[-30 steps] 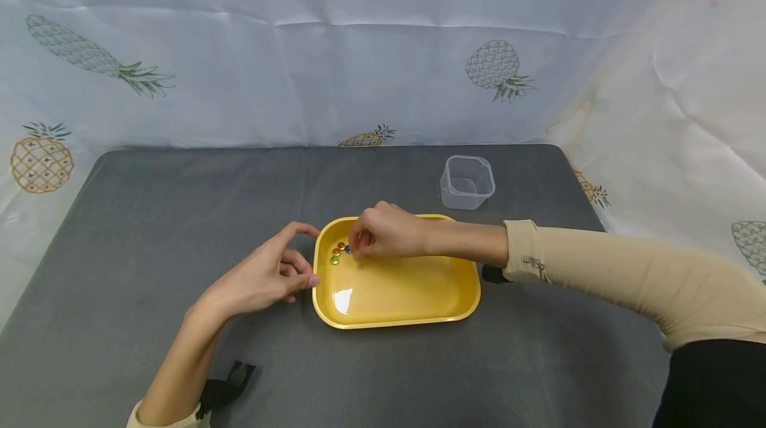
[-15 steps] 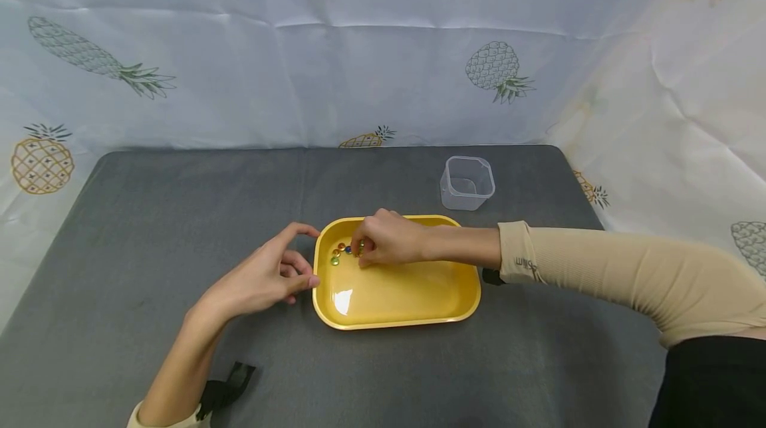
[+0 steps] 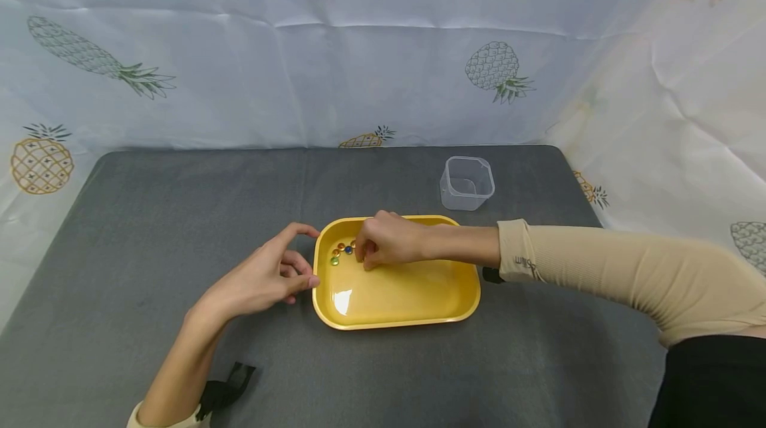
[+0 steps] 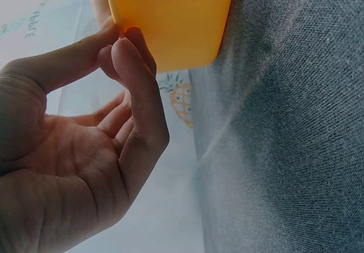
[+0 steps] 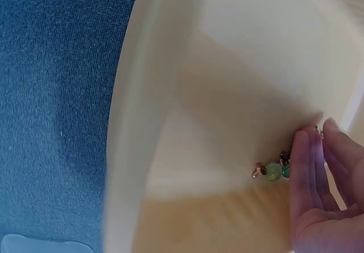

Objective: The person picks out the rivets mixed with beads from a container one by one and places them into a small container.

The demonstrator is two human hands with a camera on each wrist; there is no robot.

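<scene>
Yellow sides of the tray [image 3: 407,292] on the bench [image 3: 179,215] penned in the beads [image 3: 336,252] clustered near one end, which the left hand [image 3: 260,275] gripped, presumably to steady it, while the right hand [image 3: 390,239] pinched what looked like another bead [image 5: 318,131] just beside them.

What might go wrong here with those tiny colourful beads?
The small beads lie close to the fingertips of the right hand, so reaching fingers might scatter them. The left hand touches only one end of the yellow tray, so a bump could perhaps swing the other end. The clear container stands just beyond the right forearm, which might knock it.
</scene>
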